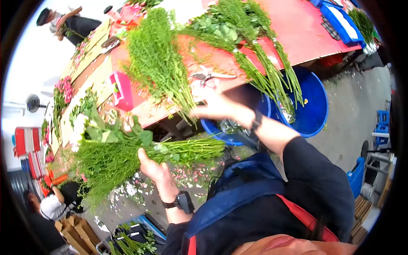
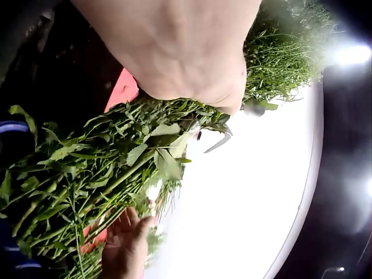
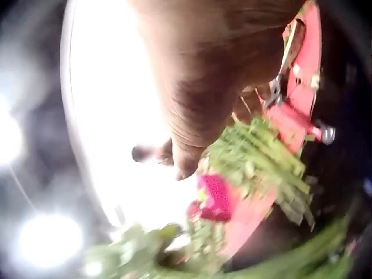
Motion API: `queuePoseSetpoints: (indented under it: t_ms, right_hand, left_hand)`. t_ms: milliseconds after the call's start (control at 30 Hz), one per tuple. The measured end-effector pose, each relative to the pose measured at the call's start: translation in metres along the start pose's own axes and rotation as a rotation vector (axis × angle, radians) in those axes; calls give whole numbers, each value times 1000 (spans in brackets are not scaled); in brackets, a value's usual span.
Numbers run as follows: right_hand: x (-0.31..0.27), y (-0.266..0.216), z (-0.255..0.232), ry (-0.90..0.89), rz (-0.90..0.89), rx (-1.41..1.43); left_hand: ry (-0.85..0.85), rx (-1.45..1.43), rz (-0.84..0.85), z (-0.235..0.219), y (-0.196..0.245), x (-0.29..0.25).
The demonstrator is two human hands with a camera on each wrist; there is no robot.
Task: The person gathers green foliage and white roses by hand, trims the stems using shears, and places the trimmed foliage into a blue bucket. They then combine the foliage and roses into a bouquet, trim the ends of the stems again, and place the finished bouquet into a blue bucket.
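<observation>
Left hand [image 1: 153, 167] grips the greenery bunch [image 1: 125, 157] at near left; support the leafy end [image 1: 95, 163] and align the stem ends [image 1: 214, 146]. Right hand [image 1: 217, 105], motion-blurred, appears loose-fingered beside the far bunch [image 1: 155, 51] on the table [image 1: 297, 25]; contact cannot be confirmed.

Shears [image 1: 207, 77] lie on table [image 1: 297, 36], right of greenery [image 1: 155, 51].

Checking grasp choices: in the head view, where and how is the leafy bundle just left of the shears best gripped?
Probably round the bare stems of the leafy bundle, right hand coming from the near side: they gather narrow there, ends overhanging the table, while the bushy top spreads away.
</observation>
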State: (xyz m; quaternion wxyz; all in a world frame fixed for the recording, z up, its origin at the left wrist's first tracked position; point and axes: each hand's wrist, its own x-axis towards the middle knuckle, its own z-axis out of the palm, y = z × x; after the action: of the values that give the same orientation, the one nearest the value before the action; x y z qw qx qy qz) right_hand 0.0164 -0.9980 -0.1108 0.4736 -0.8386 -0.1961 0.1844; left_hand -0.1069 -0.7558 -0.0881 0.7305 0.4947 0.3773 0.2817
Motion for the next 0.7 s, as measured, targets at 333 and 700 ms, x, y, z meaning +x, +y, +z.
queuePoseSetpoints:
  t_ms: [333,700]
  right_hand:
    - [-179,49,-96,584,146,-172]
    - [-222,282,-407,1028,401,-253]
  left_hand:
    - [-901,-158,-384,231,-75,-138]
    - [-1099,467,-406,345,-157,-226]
